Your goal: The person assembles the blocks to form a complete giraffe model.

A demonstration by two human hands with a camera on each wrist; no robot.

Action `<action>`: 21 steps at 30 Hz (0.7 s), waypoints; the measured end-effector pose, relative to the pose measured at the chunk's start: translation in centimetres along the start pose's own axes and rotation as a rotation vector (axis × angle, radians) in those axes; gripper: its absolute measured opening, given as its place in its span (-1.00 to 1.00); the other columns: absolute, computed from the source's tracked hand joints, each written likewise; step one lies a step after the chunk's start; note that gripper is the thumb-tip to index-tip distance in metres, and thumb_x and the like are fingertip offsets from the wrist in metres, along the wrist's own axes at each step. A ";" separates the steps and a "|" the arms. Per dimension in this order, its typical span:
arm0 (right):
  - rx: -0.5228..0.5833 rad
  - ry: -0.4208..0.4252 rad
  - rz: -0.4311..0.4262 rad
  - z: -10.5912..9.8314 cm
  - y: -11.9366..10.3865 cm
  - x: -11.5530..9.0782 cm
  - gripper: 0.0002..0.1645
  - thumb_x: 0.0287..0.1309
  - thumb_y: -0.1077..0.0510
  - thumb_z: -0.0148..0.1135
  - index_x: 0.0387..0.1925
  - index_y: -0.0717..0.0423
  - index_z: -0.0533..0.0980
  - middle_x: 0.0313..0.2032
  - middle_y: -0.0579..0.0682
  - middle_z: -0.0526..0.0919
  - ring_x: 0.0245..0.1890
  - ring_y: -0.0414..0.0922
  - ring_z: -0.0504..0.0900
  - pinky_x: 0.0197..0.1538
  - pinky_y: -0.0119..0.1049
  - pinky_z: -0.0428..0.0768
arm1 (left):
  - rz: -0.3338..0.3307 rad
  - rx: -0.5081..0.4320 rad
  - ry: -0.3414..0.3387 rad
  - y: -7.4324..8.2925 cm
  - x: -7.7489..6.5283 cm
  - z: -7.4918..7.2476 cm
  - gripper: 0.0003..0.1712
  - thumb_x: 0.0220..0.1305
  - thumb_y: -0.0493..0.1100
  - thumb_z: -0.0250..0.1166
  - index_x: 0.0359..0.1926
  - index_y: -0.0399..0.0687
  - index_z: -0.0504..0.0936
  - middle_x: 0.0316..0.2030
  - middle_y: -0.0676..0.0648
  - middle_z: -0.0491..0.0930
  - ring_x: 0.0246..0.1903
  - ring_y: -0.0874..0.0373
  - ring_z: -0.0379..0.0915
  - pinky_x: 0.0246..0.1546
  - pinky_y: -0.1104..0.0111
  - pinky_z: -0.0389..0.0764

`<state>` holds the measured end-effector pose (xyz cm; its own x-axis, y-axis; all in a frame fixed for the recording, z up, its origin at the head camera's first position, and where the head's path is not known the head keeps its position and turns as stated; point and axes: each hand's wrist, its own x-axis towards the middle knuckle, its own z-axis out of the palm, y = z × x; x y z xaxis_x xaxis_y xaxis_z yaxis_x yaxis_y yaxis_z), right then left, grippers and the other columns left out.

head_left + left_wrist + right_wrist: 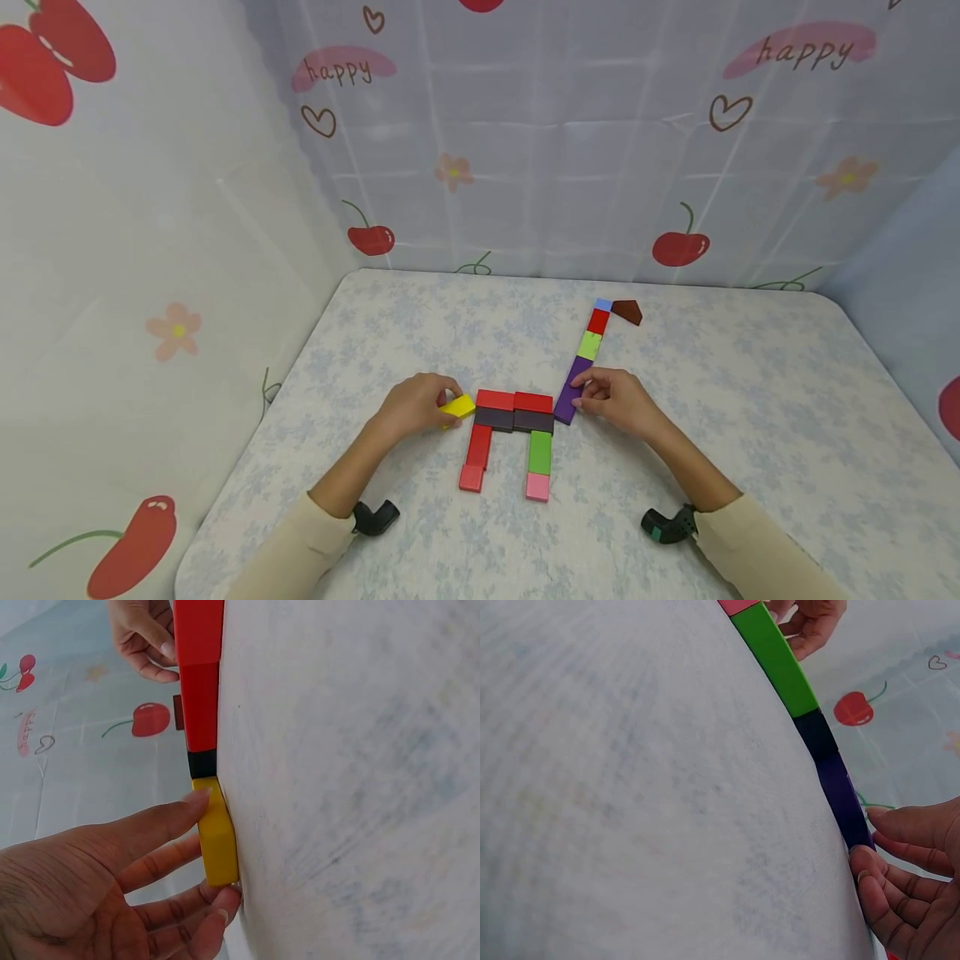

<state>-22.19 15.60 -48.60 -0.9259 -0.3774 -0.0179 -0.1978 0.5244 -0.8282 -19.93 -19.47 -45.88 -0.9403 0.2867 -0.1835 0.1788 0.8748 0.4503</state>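
Note:
My left hand (411, 406) pinches a yellow block (462, 406) between thumb and fingers. One end of it meets the left end of a flat figure made of coloured blocks. On the other side, my right hand (621, 402) holds a long purple block (564, 407) by its sides, thumb and fingertips at its edges. This block slants up from the figure's right end. Between the hands lie two red blocks (495, 400) (533, 403) above dark blocks (494, 418). Below hang a red leg-like strip (478, 446) and a green block (540, 452) with a pink block (537, 487) under it.
Beyond the purple block, light green (589, 345), red (598, 322) and blue (603, 305) blocks continue the slanted line. A brown angular block (628, 312) sits at its tip. A patterned cloth covers the table (337, 333), with printed curtains behind and beside it.

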 end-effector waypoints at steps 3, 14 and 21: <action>-0.002 0.004 0.010 0.0 0.0 0.0 -0.71 0.18 0.30 0.44 -0.05 0.26 0.64 -0.39 0.03 0.64 -0.46 -0.11 0.57 -0.40 -0.40 0.55 | -0.009 0.010 -0.002 0.1 0.1 -0.1 -0.64 0.08 -0.11 0.59 -0.07 0.03 0.76 -0.43 0.05 0.54 -0.46 0.12 0.41 -0.44 0.32 0.46; 0.010 -0.008 0.000 -0.1 -0.2 0.1 -0.70 0.19 0.30 0.43 -0.04 0.30 0.63 -0.38 0.04 0.64 -0.44 -0.09 0.58 -0.39 -0.39 0.56 | -0.007 0.033 0.009 0.1 0.4 -0.5 -0.66 0.10 -0.13 0.58 -0.06 0.03 0.77 -0.34 -0.01 0.61 -0.40 0.12 0.43 -0.36 0.29 0.51; -0.004 -0.008 0.003 -0.1 -0.1 0.0 -0.70 0.19 0.29 0.43 -0.04 0.28 0.63 -0.38 0.02 0.63 -0.44 -0.10 0.57 -0.38 -0.40 0.57 | 0.015 0.007 0.006 -0.1 0.5 -0.4 -0.66 0.10 -0.15 0.58 -0.07 0.01 0.77 -0.36 0.00 0.59 -0.41 0.12 0.42 -0.37 0.29 0.50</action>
<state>-22.25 15.60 -48.45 -0.9238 -0.3820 -0.0253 -0.1961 0.5288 -0.8258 -20.51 -19.54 -45.68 -0.9393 0.2971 -0.1718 0.1945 0.8732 0.4468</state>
